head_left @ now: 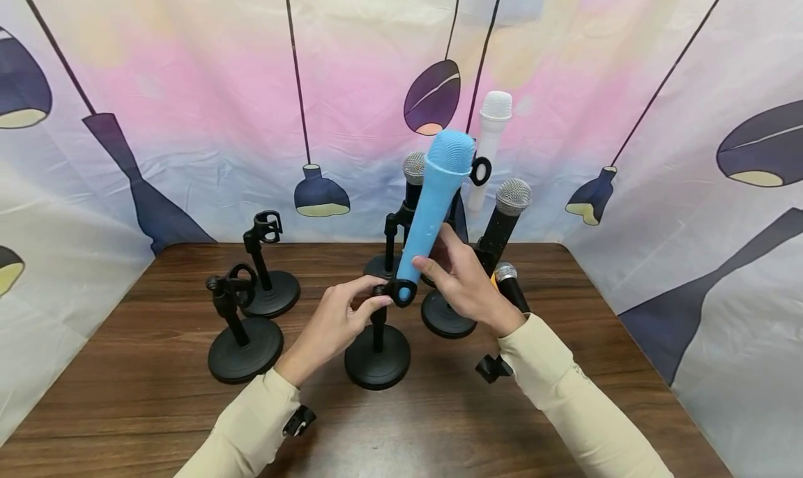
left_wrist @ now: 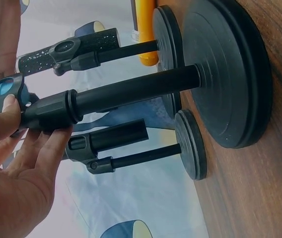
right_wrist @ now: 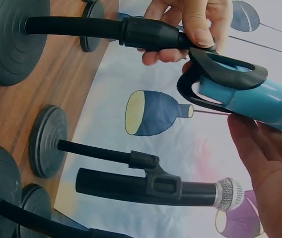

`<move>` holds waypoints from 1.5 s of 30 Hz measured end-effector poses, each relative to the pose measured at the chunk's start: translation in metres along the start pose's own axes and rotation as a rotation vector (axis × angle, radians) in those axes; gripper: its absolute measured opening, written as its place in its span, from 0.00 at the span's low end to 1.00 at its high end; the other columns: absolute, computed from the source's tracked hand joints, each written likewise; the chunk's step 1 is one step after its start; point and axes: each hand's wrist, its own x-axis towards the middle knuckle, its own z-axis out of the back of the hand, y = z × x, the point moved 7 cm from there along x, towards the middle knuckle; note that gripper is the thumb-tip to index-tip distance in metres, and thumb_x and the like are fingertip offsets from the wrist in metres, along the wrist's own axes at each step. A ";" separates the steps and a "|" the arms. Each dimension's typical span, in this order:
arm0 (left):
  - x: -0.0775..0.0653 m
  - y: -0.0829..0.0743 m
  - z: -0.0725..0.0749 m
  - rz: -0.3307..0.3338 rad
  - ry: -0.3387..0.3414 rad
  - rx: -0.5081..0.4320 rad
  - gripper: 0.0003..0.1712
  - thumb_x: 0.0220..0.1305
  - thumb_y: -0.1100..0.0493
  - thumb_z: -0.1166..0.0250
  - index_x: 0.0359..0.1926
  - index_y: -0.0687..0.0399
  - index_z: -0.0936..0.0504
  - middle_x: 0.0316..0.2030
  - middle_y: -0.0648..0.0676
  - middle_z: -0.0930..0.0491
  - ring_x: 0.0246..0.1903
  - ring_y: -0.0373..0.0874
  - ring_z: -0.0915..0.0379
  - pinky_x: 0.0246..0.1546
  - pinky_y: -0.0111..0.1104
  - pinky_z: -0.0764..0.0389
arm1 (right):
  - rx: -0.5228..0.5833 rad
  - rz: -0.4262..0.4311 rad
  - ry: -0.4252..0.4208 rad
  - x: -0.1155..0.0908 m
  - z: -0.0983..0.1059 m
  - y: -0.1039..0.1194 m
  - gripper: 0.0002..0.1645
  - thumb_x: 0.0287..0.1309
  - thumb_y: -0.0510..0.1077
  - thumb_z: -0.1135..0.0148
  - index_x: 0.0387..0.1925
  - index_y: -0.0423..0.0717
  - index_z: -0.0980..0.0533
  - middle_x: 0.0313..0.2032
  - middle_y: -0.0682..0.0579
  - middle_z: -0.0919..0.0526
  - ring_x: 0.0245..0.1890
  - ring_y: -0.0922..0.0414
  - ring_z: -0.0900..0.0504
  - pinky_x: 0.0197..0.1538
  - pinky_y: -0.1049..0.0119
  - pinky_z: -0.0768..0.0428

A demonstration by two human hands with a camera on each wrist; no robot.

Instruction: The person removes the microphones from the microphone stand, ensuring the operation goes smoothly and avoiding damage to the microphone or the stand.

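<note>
A light blue microphone leans up to the right, its lower end inside the ring clip of a black desk stand. My right hand grips the blue handle just above the clip. With thumb and fingers, my left hand holds the top of that stand at the clip's joint. In the left wrist view the left hand wraps the stand just below the clip. The right wrist view shows the handle's end within the clip opening and the right hand around the handle.
Two stands with bare clips are at the left of the wooden table. Behind the blue microphone are a silver-headed black microphone, a white microphone and another black microphone. A further black microphone is near the right forearm.
</note>
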 end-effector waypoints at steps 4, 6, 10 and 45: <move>-0.001 0.000 0.000 0.003 -0.003 -0.004 0.17 0.73 0.53 0.36 0.59 0.50 0.17 0.40 0.52 0.13 0.30 0.44 0.18 0.31 0.35 0.19 | 0.010 -0.001 -0.005 0.001 0.002 0.003 0.31 0.74 0.33 0.46 0.71 0.31 0.45 0.56 0.31 0.25 0.59 0.38 0.21 0.60 0.52 0.22; -0.002 0.001 0.001 0.005 -0.013 0.006 0.19 0.73 0.52 0.36 0.60 0.51 0.18 0.40 0.50 0.13 0.29 0.43 0.18 0.30 0.34 0.20 | 0.013 -0.004 -0.005 0.001 0.003 0.003 0.32 0.74 0.34 0.46 0.72 0.32 0.46 0.57 0.31 0.26 0.59 0.37 0.21 0.60 0.52 0.22; -0.003 0.000 0.000 0.000 -0.036 0.058 0.22 0.73 0.50 0.37 0.64 0.48 0.20 0.32 0.47 0.15 0.22 0.37 0.24 0.26 0.32 0.23 | 0.028 0.006 -0.019 0.001 0.005 0.005 0.33 0.74 0.38 0.45 0.72 0.32 0.46 0.58 0.32 0.26 0.60 0.38 0.22 0.60 0.52 0.22; -0.005 -0.013 0.004 -0.061 -0.250 0.458 0.23 0.71 0.62 0.35 0.65 0.61 0.23 0.24 0.55 0.15 0.08 0.34 0.42 0.12 0.30 0.40 | -0.196 -0.071 -0.151 -0.032 0.060 0.005 0.26 0.60 0.28 0.32 0.60 0.32 0.28 0.48 0.40 0.17 0.44 0.47 0.13 0.44 0.56 0.15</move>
